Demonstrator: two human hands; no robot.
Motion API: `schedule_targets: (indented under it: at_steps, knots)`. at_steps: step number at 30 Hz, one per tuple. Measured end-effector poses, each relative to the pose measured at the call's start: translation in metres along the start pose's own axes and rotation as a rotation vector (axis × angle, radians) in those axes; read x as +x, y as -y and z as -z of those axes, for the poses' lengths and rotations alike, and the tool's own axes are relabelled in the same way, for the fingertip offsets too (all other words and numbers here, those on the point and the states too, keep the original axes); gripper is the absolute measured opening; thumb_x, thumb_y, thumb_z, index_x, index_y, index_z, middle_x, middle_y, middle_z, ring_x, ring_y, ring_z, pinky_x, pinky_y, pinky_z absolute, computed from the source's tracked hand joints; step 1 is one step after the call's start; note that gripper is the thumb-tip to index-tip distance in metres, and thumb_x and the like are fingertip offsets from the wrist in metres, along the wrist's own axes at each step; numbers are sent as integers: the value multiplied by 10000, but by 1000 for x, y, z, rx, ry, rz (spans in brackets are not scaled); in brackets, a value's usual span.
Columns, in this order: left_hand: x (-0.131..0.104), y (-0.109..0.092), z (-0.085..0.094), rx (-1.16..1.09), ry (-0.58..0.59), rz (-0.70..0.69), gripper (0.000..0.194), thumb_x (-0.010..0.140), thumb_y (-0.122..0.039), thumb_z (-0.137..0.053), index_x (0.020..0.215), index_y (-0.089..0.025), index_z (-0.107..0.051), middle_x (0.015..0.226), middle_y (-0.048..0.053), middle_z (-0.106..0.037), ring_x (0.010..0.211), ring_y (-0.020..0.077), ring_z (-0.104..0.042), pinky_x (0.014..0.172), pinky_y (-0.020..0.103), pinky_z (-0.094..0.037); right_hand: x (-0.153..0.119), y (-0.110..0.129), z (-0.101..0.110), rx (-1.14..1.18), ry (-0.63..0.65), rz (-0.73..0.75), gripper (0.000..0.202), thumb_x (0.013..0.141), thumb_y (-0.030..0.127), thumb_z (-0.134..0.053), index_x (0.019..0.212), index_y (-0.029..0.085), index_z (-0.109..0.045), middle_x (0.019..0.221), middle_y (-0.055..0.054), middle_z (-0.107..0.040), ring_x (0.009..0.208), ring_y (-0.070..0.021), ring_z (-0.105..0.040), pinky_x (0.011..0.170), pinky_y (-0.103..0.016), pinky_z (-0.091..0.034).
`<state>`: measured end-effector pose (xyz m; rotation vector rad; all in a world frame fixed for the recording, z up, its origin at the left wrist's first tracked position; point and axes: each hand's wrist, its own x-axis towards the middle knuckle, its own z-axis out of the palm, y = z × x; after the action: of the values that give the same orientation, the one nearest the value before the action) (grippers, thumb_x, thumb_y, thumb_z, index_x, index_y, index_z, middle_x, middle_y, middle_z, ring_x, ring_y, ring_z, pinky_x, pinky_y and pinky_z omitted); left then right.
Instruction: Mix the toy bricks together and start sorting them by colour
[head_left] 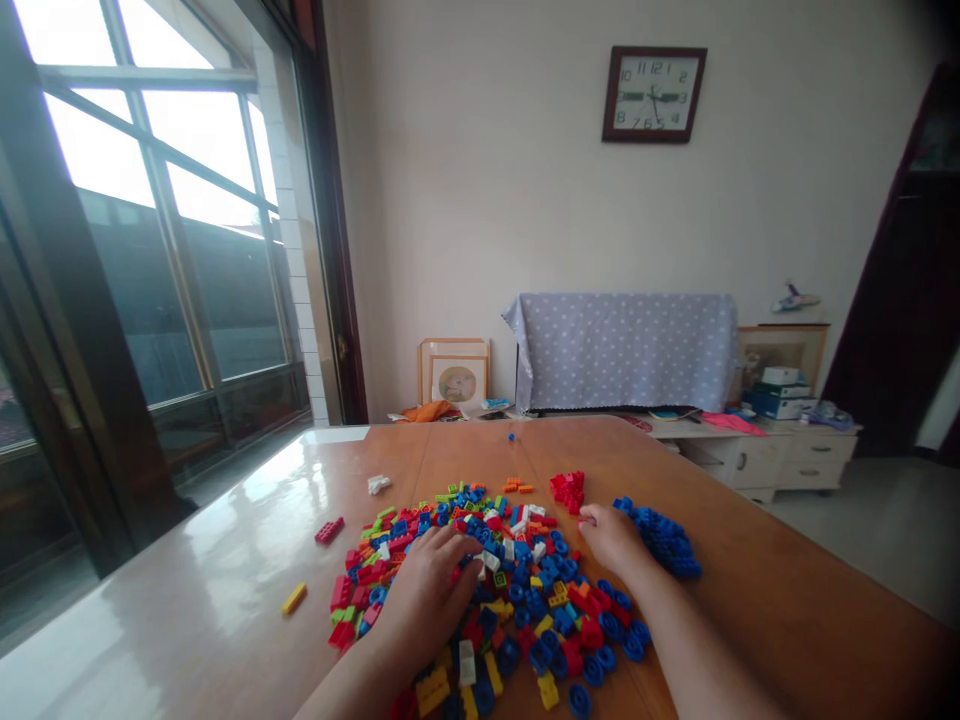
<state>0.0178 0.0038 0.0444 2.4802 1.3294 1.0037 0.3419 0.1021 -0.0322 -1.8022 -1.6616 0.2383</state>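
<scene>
A wide heap of mixed toy bricks [525,600] in red, blue, yellow, green, orange and white lies on the wooden table [757,610]. My left hand [435,580] rests over the heap's left middle, its fingers curled down among the bricks; whatever is under the fingertips is hidden. To the right, my right hand [609,535] is closed, thumb and fingers together near the red pile [568,490]; something small and red shows at its fingertips, too small to name. Just beyond that hand sits a pile of blue bricks [664,540].
Single pieces lie apart: a yellow brick [294,599] and a red brick [329,530] on the left, a white cluster [379,484], orange bricks [517,486] behind the heap. A tiny blue piece [511,437] is near the far edge. A low cabinet [795,462] stands beyond.
</scene>
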Motion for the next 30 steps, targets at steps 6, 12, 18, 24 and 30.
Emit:
schedule_targets:
  at_steps: [6, 12, 18, 24, 30]
  knots:
    - [0, 2, 3, 17, 0, 2, 269, 975, -365, -488, 1021, -250, -727, 997, 93, -693, 941, 258, -626, 823, 364, -499, 0, -3, -5, 19, -41, -23, 334, 776, 141, -540, 1065, 172, -705, 1049, -111, -744, 923, -223, -695, 820, -316, -506]
    - [-1, 3, 4, 8, -5, -3, 261, 973, -353, -494, 1049, -247, -721, 1002, 90, -693, 939, 251, -619, 813, 355, -493, -1, -4, -7, 27, -61, -31, 298, 808, 176, -512, 1066, 180, -661, 1048, -103, -734, 927, -214, -694, 808, -308, -511]
    - [-2, 6, 3, 20, -24, -16, 269, 975, -347, -483, 1049, -246, -721, 999, 95, -692, 937, 250, -613, 806, 355, -490, 4, -7, -15, 224, 4, -93, 228, 811, 240, -517, 988, 194, -654, 931, -70, -754, 864, -215, -705, 771, -312, -525]
    - [-2, 5, 4, 30, -10, -14, 259, 981, -339, -480, 1035, -246, -715, 995, 89, -685, 933, 248, -603, 822, 364, -481, 5, -5, -20, 470, 47, -143, 319, 814, 269, -513, 1082, 161, -648, 1092, -130, -745, 938, -222, -724, 835, -328, -556]
    - [-2, 7, 2, 32, -7, -3, 238, 973, -342, -499, 1024, -251, -713, 991, 79, -685, 933, 246, -612, 807, 343, -482, 3, 3, -15, 514, 32, -150, 368, 786, 313, -557, 1099, 170, -687, 1159, -148, -734, 966, -255, -726, 818, -360, -573]
